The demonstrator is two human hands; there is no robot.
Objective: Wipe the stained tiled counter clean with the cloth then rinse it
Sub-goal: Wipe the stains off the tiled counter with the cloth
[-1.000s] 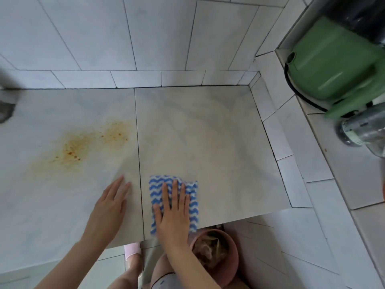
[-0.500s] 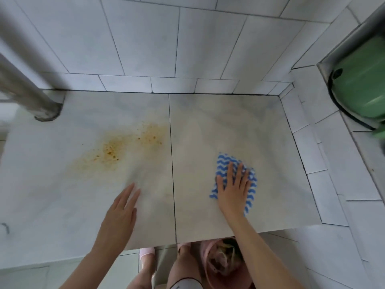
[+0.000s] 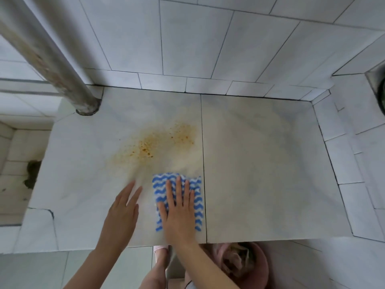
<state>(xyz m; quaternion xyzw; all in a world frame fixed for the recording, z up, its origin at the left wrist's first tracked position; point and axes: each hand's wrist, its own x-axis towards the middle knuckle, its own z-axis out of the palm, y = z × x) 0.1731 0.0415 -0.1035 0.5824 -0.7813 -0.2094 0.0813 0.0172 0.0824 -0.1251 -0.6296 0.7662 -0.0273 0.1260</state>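
Metal pipe [image 3: 62,80] at far left corner of the tiled tabletop [image 3: 270,174]. Orange-brown stain [image 3: 158,142] sits left of the grout seam, mid-depth. Left hand [image 3: 123,213] flat on the tile near the front edge, fingers extended, holding nothing. Just beside it, right hand [image 3: 179,213] pressed flat on the blue-and-white wavy cloth [image 3: 195,197] — palm down, fingers spread, no grip. Cloth lies below the stain, its right edge at the seam. Pink bucket [image 3: 245,265] sits under the front edge, right.
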